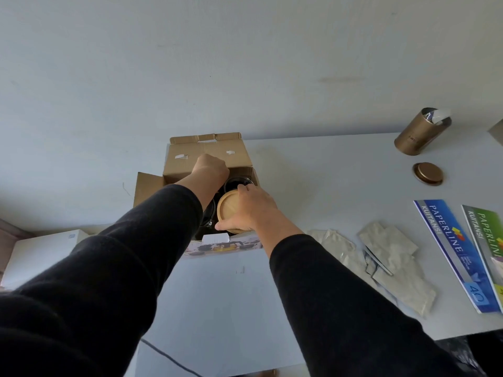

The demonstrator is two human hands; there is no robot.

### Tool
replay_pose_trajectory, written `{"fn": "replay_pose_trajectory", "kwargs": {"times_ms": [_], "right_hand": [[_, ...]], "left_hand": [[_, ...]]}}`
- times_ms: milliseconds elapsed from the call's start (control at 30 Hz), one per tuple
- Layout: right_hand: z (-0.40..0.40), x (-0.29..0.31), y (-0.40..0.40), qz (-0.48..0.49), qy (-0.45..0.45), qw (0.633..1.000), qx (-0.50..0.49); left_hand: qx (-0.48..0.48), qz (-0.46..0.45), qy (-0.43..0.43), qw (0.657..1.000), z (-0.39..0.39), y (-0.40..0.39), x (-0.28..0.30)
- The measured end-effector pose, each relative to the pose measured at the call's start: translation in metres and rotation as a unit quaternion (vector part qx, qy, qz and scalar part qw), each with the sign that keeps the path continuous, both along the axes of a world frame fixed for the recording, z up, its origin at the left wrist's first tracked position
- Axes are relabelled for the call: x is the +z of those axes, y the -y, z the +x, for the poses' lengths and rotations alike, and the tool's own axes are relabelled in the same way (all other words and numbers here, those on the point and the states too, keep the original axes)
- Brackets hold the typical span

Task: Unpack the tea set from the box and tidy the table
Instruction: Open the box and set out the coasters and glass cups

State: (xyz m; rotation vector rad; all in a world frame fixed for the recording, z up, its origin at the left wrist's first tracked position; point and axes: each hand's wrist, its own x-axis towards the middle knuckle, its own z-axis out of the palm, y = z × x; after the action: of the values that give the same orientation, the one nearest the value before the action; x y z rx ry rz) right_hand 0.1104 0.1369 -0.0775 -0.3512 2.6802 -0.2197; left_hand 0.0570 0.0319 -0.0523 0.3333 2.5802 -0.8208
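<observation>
- Reaching into the open box (pixel 206 159) at twelve o'clock, the right hand (pixel 251 206) gripped a wooden lid (pixel 227 210); the left hand (pixel 212 167), fisted, gripped something unseen.
- Unpacking had barely begun; packets (pixel 392 257) and a tin (pixel 422 131) remained at three o'clock.

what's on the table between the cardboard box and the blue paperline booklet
Head view: pale crumpled foil packets lie between the open brown cardboard box and blue Paperline booklet.

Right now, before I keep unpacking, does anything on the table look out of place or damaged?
Nothing looks broken. The gold canister at the far right stands open, foil showing at its mouth, with its lid lying apart on the table. Torn pale packets are scattered beside the booklets.
</observation>
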Motion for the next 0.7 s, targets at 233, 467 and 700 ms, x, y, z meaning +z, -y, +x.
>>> {"fn": "replay_pose_trajectory", "kwargs": {"times_ms": [233, 467, 700], "right_hand": [[-0.0006, -0.0021, -0.0013, -0.003, -0.001, 1.000, 0.003], [-0.0010, -0.0046, -0.0006, -0.003, -0.010, 1.000, 0.002], [-0.0021, -0.0040, -0.0019, -0.001, -0.014, 1.000, 0.005]], "left_hand": [[-0.003, -0.001, 0.013, 1.000, -0.0040, -0.0030, 0.0007], [0.002, -0.013, 0.019, 1.000, -0.0036, -0.0026, -0.0005], [0.007, -0.008, -0.004, 1.000, -0.0094, -0.0043, -0.0056]]}}
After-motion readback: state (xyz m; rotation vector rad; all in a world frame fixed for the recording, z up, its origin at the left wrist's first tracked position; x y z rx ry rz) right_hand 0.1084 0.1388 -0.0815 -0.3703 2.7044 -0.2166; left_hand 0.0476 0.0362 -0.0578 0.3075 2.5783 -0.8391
